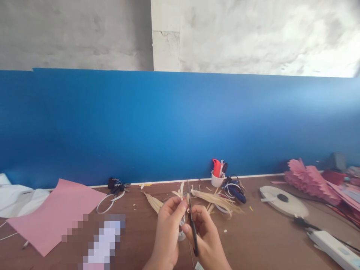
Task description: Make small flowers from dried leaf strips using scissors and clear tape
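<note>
My left hand is closed, its thumb and fingers pinching a small pale flower-like piece with thin petals that stick up above the fingertips. A pair of scissors with black handles is in my right hand, blades pointing up. The blades stand right beside the pale piece; whether they touch it I cannot tell. Behind my hands, dry straw-coloured husks lie on the table, with another husk to the left. A small whitish round object shows partly between my hands.
A pink sheet and white plastic lie left on the brown table. Black-handled scissors rest near the blue partition. A white cup holds tools. Rightward are an oval white reel, a power strip and pleated pink paper.
</note>
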A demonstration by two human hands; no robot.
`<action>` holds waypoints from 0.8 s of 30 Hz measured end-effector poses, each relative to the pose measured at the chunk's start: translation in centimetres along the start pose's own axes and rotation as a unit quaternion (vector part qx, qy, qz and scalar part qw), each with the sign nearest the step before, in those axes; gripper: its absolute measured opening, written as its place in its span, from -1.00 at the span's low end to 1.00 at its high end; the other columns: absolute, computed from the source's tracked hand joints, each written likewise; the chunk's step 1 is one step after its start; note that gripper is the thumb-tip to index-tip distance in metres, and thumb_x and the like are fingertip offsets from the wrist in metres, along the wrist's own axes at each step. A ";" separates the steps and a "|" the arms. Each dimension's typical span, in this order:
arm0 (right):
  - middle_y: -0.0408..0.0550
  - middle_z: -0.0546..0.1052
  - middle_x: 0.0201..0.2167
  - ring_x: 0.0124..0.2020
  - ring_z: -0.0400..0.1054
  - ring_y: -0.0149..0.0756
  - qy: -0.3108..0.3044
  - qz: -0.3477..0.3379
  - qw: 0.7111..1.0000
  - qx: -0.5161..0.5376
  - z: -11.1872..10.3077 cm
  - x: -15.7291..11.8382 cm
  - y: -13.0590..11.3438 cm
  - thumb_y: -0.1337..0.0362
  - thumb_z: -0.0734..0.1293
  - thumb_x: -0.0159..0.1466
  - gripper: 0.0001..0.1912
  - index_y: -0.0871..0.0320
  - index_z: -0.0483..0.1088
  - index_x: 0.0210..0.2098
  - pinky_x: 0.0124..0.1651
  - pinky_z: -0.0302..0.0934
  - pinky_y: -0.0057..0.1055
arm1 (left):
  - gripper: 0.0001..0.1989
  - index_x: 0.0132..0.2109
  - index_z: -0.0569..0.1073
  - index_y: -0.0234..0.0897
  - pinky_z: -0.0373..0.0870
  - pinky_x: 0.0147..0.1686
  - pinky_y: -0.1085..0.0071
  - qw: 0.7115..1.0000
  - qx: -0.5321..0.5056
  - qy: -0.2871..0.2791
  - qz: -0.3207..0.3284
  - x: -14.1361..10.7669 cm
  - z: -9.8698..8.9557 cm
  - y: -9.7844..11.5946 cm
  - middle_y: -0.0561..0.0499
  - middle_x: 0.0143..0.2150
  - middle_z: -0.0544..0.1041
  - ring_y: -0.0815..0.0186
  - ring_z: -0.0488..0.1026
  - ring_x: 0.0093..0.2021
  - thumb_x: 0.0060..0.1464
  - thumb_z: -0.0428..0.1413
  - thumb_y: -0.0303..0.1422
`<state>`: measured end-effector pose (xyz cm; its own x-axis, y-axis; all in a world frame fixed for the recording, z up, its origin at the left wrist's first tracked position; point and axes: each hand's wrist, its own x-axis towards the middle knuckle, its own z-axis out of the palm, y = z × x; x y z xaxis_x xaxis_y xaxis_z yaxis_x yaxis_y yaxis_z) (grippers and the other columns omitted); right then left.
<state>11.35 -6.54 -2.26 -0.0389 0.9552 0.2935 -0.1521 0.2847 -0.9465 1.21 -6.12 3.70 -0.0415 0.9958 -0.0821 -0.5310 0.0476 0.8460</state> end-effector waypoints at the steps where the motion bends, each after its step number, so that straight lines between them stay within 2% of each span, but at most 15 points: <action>1: -0.22 0.32 -0.46 -0.43 0.20 -0.35 -0.003 -0.001 1.000 -0.001 0.0 -0.1 0.0 0.14 0.46 0.08 -0.65 0.08 0.27 -0.24 -0.36 0.15 -0.47 | -0.79 -0.41 0.50 -0.30 0.32 -0.36 0.53 1.000 0.000 0.001 0.004 0.0 0.0 0.1 0.02 -0.40 0.48 0.37 0.39 -0.37 -0.14 0.30 -0.26; 7: -0.23 0.30 -0.49 -0.46 0.19 -0.36 0.014 -0.003 1.000 -0.010 0.0 -0.2 0.6 0.16 0.47 0.05 -0.65 0.08 0.28 -0.27 -0.39 0.13 -0.48 | -0.77 -0.42 0.49 -0.31 0.30 -0.39 0.54 1.000 0.005 0.012 0.011 -0.1 0.1 0.2 0.03 -0.44 0.47 0.39 0.36 -0.40 -0.17 0.31 -0.25; 15: -0.25 0.28 -0.50 -0.47 0.16 -0.38 0.023 -0.003 1.000 -0.009 0.0 0.0 0.9 0.20 0.48 0.05 -0.66 0.07 0.28 -0.28 -0.41 0.10 -0.50 | -0.80 -0.40 0.47 -0.32 0.24 -0.42 0.59 1.000 0.020 0.017 0.011 -0.1 0.1 0.0 0.07 -0.44 0.43 0.45 0.31 -0.43 -0.09 0.26 -0.27; 19: -0.23 0.29 -0.50 -0.47 0.17 -0.37 0.032 -0.004 0.999 0.000 0.3 -0.2 0.8 0.19 0.48 0.04 -0.67 0.07 0.30 -0.28 -0.41 0.11 -0.49 | -0.79 -0.41 0.48 -0.32 0.27 -0.40 0.59 1.000 0.007 0.013 0.013 -0.2 0.3 0.2 0.06 -0.44 0.45 0.44 0.33 -0.42 -0.11 0.28 -0.27; 24: -0.22 0.32 -0.51 -0.46 0.19 -0.36 0.073 -0.012 0.997 0.029 1.0 -0.5 0.2 0.10 0.47 0.03 -0.66 0.08 0.33 -0.30 -0.41 0.10 -0.48 | -0.80 -0.41 0.49 -0.31 0.27 -0.40 0.60 1.000 -0.003 -0.001 0.012 -0.3 0.2 0.3 0.06 -0.44 0.46 0.44 0.34 -0.41 -0.10 0.28 -0.27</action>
<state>10.30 -7.00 -2.49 0.1090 0.9513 0.2884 -0.2075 0.3055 -0.9293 1.24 -6.36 4.04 -0.0524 0.9968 -0.0598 -0.5344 0.0226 0.8449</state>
